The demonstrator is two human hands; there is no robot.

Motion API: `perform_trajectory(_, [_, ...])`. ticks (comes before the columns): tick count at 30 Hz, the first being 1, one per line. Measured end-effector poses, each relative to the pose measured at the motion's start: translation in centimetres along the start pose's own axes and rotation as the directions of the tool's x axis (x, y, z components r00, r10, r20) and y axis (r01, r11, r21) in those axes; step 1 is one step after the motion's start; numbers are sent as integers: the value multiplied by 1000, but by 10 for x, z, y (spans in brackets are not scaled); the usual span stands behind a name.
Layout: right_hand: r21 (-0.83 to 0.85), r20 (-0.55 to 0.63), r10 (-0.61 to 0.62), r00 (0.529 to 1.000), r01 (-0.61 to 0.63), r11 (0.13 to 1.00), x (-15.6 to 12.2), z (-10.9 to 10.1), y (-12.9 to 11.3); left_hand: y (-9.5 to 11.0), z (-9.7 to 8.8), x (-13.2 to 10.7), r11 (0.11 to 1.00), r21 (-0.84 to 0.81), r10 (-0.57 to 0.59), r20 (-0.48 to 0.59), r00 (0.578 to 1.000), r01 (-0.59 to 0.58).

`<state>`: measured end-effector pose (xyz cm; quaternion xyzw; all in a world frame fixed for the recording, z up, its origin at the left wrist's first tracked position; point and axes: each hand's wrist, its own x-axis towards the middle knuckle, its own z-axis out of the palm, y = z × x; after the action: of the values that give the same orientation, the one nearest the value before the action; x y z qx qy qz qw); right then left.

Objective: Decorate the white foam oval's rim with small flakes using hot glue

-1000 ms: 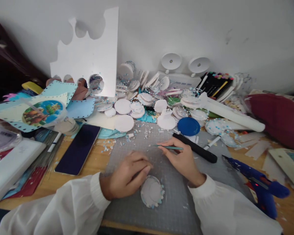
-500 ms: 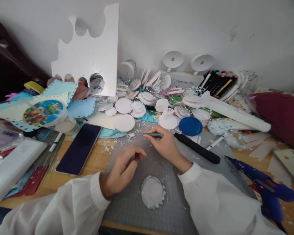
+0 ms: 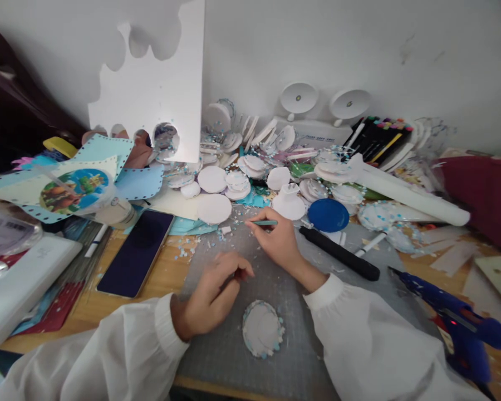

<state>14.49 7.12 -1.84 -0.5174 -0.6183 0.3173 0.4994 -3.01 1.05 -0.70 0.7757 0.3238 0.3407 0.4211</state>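
Observation:
My right hand [image 3: 275, 239] pinches a pair of slim teal tweezers [image 3: 264, 223] above the grey cutting mat [image 3: 217, 362]. The tweezers' tips are at the fingers' left, near scattered white and blue bits [image 3: 226, 229]; I cannot make out anything held in them. Lower and to the left, my left hand [image 3: 211, 295] hovers over the mat with loosely curled fingers, thumb apart from the index finger, nothing seen in it. Just below and between the hands lies a round white disc [image 3: 262, 328] edged with small pale blue and white pieces.
A blue glue gun [image 3: 451, 312] with a red light lies at right, near a black rod-shaped tool [image 3: 338, 253] and a blue round lid [image 3: 328, 215]. At left are a phone [image 3: 136, 253] and a lidded cup [image 3: 112, 209]. Decorated discs [image 3: 250, 166] pile up behind.
The tweezers have shifted slightly and now show less length beyond my right fingers. My left hand has moved a little to the right. The disc stays on the mat.

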Motion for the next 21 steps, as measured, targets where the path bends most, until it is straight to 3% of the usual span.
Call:
perform_trajectory(6, [142,-95,137,986,-123,982,-24,-37,-18,-2,1,0,1000,-17,8,-21,1000,-8])
perform_trajectory(11, [496,-72,362,929,-282,821,-68,-65,-28,-3,2,3,999,2,39,-26,999,-39])
perform_trajectory(16, [633,-34,454,891,-332,699,-89,-62,-28,-1,2,7,998,13,58,-33,998,-58])
perform_trajectory(21, [678,34,440,897,-344,649,-93,-53,-27,3,4,11,996,3,91,-10,996,-91])
